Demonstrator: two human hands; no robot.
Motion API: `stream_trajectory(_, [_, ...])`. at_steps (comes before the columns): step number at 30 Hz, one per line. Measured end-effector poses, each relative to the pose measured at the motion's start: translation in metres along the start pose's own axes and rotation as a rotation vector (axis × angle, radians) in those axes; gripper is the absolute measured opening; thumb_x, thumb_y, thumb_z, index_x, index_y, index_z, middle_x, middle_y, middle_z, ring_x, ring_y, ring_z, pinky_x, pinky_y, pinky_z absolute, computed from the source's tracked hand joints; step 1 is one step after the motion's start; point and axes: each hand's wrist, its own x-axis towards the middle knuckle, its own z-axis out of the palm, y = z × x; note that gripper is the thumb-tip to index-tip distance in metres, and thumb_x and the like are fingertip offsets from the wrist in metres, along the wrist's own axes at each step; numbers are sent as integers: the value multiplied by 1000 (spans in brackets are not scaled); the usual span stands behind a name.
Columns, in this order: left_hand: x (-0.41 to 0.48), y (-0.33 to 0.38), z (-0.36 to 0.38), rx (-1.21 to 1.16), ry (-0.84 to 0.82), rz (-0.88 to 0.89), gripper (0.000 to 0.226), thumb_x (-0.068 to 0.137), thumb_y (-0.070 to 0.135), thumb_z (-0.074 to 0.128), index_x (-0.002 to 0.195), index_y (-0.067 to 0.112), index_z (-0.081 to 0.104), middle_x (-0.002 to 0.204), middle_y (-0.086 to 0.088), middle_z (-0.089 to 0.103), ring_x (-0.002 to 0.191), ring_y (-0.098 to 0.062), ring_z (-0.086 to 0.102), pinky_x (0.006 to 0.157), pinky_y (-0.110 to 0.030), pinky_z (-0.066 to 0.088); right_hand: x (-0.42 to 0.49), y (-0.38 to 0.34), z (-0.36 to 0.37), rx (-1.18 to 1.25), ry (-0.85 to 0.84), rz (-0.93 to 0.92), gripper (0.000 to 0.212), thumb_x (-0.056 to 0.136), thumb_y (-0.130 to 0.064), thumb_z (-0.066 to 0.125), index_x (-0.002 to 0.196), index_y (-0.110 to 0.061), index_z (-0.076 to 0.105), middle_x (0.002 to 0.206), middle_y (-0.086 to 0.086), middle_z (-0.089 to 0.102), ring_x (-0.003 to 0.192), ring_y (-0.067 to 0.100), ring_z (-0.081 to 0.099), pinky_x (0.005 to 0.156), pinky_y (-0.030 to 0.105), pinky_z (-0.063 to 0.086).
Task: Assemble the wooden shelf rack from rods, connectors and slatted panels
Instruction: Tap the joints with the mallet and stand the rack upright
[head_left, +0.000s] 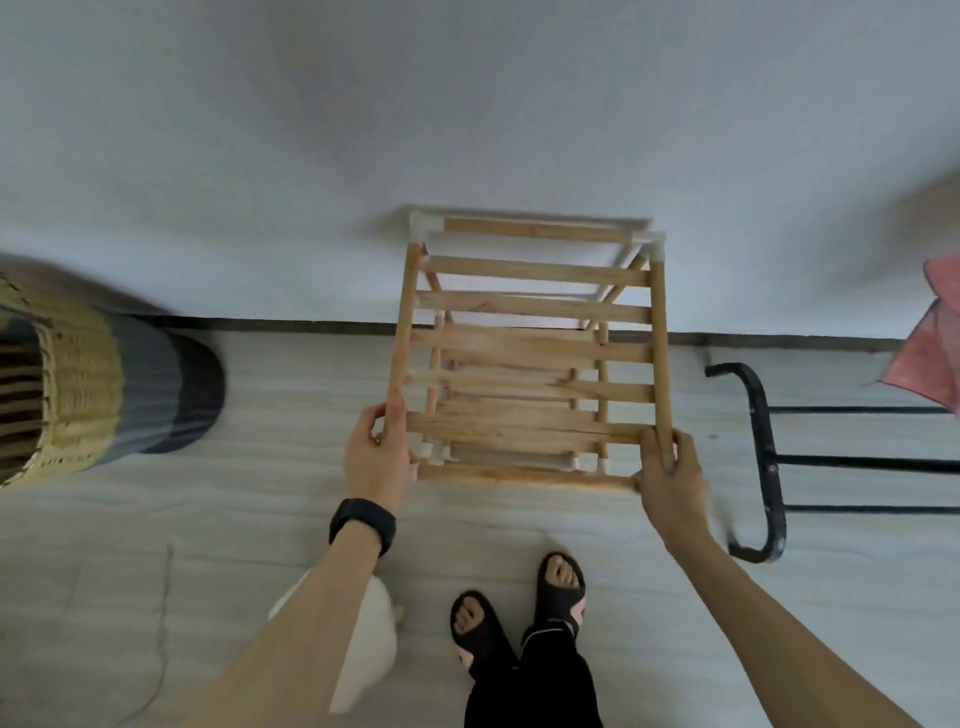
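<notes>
The wooden shelf rack (530, 353) stands against the wall, seen from above: slatted panels in tiers, wooden rods along the sides, white connectors (423, 224) at the corners. My left hand (382, 454) grips the near end of the top left side rod. On the other side, my right hand (667, 467) grips the near end of the top right side rod. Both hands are at the rack's near corners. The lower tiers show only through the gaps between the top slats.
A woven basket (88, 384) stands on the floor at the left. A black metal frame (769, 462) lies to the right, with a pink cloth (930, 353) above it. A white object (363, 644) sits under my left forearm. My sandalled feet (519, 613) are just behind the rack.
</notes>
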Motion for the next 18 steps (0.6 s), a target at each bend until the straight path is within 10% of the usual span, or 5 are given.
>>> stream_trajectory(9, [5, 9, 7, 218, -77, -81, 45, 94, 73, 34, 88, 34, 56, 78, 2, 70, 68, -16, 68, 57, -39, 60, 16, -14, -5, -111, -38, -26, 23, 103, -49, 46, 112, -28, 53, 78, 4, 68, 70, 25, 67, 57, 32, 44])
stream_trajectory(14, [6, 5, 4, 194, -92, -92, 68, 91, 77, 29, 82, 20, 64, 59, 6, 70, 50, -2, 64, 40, -14, 42, 8, -12, 1, -97, -22, -34, 21, 104, -48, 45, 111, -29, 51, 77, 7, 67, 69, 29, 66, 57, 35, 47])
stream_trajectory(18, [7, -4, 8, 175, -58, -135, 81, 86, 85, 28, 70, 15, 65, 56, 7, 69, 49, 0, 64, 48, -23, 43, 9, -10, 2, -123, -11, -43, 21, 104, -48, 45, 109, -29, 52, 74, 6, 68, 66, 25, 66, 55, 31, 44])
